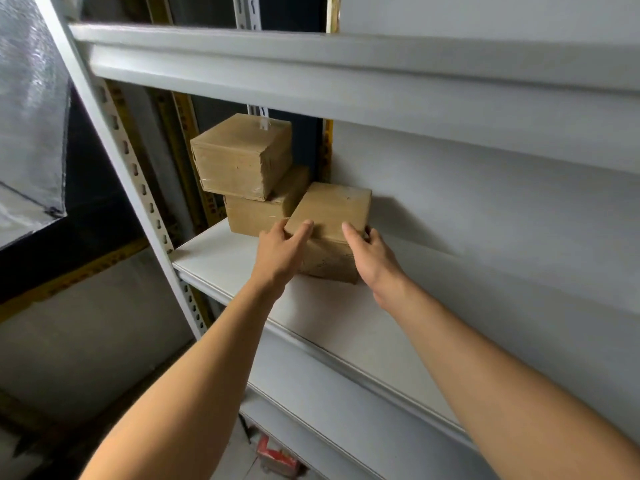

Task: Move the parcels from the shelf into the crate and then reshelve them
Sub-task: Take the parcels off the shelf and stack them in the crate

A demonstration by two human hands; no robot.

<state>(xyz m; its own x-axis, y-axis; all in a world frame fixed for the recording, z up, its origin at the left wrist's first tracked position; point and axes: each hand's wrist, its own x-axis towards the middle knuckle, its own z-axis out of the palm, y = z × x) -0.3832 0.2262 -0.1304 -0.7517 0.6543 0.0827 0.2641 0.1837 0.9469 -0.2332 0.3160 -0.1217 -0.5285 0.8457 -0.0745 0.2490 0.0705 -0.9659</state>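
1. Parcels in brown cardboard sit at the left end of a white metal shelf [346, 327], three in all.
2. Two of them form a stack against the back: the top parcel [242, 155] rests on the lower parcel [258, 214], turned a little so its corner overhangs.
3. The third, the front parcel [330, 216], stands on the shelf just right of the stack and nearer the front edge, its left side close against the lower parcel.
4. The left hand [280, 252] is on the front parcel's near left corner, fingers [304, 232] spread loosely over the top edge, thumb toward the left side.
5. The right hand [372, 258] meets the near right corner, one finger laid on the top face and the others curled round the right side.
6. Both hands touch the parcel with fingers partly spread; whether they grip it firmly I cannot tell, and its base appears to rest on the shelf.
7. An upper shelf [311, 74] runs above, and a perforated upright [138, 178] frames the left side.
8. A red object [275, 453], blurred, lies low beneath the shelf.
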